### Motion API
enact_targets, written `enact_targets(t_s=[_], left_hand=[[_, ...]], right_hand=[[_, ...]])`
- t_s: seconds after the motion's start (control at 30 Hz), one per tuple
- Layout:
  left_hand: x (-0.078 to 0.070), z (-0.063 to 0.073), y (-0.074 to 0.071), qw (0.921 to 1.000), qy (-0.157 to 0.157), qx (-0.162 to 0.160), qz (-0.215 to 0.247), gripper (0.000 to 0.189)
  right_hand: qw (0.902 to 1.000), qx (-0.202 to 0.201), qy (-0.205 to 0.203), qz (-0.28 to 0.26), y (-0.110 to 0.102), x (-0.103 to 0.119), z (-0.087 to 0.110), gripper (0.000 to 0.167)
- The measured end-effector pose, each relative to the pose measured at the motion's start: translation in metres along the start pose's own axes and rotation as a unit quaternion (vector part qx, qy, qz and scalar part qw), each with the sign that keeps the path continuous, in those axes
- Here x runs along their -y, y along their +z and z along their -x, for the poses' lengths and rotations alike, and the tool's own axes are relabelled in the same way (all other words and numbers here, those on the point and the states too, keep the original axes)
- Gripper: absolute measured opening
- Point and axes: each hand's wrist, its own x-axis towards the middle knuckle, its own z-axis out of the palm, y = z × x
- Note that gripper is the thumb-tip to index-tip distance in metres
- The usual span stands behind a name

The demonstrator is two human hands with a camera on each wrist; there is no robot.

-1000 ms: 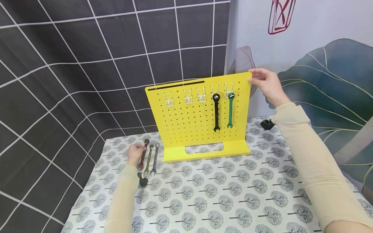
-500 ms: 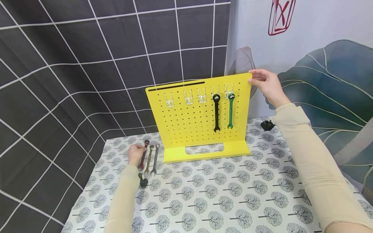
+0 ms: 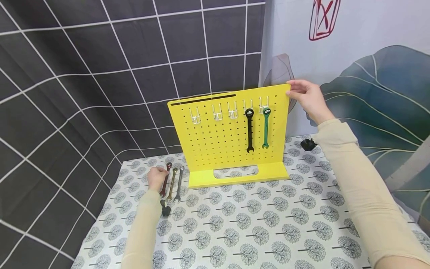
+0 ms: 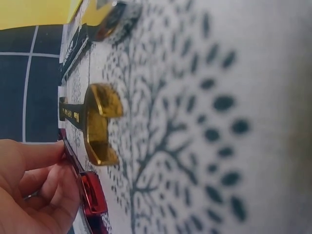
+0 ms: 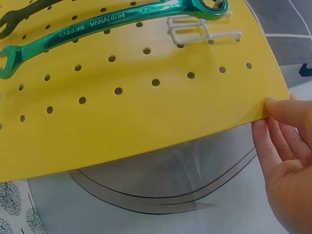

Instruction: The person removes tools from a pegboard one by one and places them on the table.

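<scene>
My left hand (image 3: 156, 178) pinches the shaft of a red wrench (image 4: 94, 193) lying on the patterned cloth at the left. Beside it lie a gold wrench (image 4: 100, 126) and a silver wrench (image 3: 179, 184), roughly parallel. A yellow pegboard (image 3: 231, 142) stands upright on its foot in the middle. With thumb and fingers my right hand (image 3: 309, 98) grips its upper right corner. A black wrench (image 3: 249, 130) and a green wrench (image 5: 107, 28) hang from white hooks on the board's right side. Three more white hooks (image 3: 217, 112) to the left carry nothing.
A small black object (image 3: 165, 208) lies near the left forearm, and another black object (image 3: 308, 144) lies right of the board. Behind hangs a dark grid-patterned curtain (image 3: 141, 86). The tree-print cloth (image 3: 235, 224) covers the table in front.
Hardly anything differs. The red wrench's lower end has shifted very slightly right under my left hand; my right hand stays on the board's corner.
</scene>
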Motion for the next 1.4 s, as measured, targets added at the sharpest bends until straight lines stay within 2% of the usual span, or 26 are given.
enact_targets(t_s=[0.27, 0.4, 0.6, 0.73, 0.9, 1.07, 1.4], left_hand=[[0.009, -0.006, 0.0, 0.9998, 0.019, 0.004, 0.008, 0.021], [0.008, -0.009, -0.005, 0.9989, 0.016, 0.013, 0.041, 0.025], [0.0, -0.01, -0.014, 0.9954, 0.028, 0.024, 0.088, 0.03], [-0.009, -0.009, -0.017, 0.9854, 0.022, 0.052, 0.161, 0.034], [-0.025, -0.006, -0.02, 0.9734, 0.033, 0.089, 0.208, 0.038], [-0.043, -0.003, -0.023, 0.9659, 0.047, 0.112, 0.229, 0.038], [-0.077, 0.01, -0.023, 0.9598, 0.086, 0.136, 0.23, 0.036]], right_hand=[[1.0, 0.003, -0.002, 0.001, 0.0, -0.001, -0.001, 0.038], [1.0, 0.002, -0.003, -0.001, -0.001, -0.001, -0.001, 0.037], [1.0, 0.002, 0.0, -0.004, 0.0, -0.001, -0.002, 0.037], [1.0, 0.003, -0.002, -0.003, 0.0, 0.001, -0.002, 0.037], [1.0, 0.003, 0.001, -0.002, 0.0, 0.001, -0.002, 0.038], [1.0, 0.003, 0.001, -0.002, -0.001, 0.001, -0.001, 0.037], [1.0, 0.003, 0.0, -0.002, -0.001, 0.001, -0.001, 0.037]])
